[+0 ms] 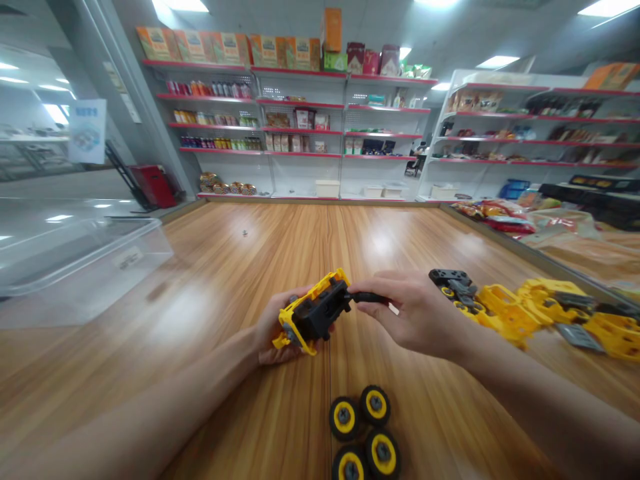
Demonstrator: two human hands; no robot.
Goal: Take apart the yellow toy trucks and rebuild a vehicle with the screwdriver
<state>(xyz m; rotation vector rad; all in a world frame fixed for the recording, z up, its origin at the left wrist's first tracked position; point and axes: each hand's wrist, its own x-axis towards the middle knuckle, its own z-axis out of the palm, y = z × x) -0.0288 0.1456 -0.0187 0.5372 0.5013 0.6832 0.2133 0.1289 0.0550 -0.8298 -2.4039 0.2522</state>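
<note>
My left hand (280,330) is closed around a yellow-and-black toy vehicle chassis (320,312), held tilted above the wooden table. In my right hand (410,310) is a black-handled screwdriver (370,297), pinched between thumb and fingers. Its tip meets the chassis at the right end; the exact contact point is too small to make out. Below the hands, several toy wheels (376,405) with black tyres and yellow hubs lie grouped on the table.
Yellow and black toy parts (505,313) lie to the right, past my right hand. A clear plastic bin (85,267) stands at the left. One tiny piece (245,233) rests farther back on the table (300,233). Stocked shelves (300,103) rise behind; bagged goods (510,217) lie at the right.
</note>
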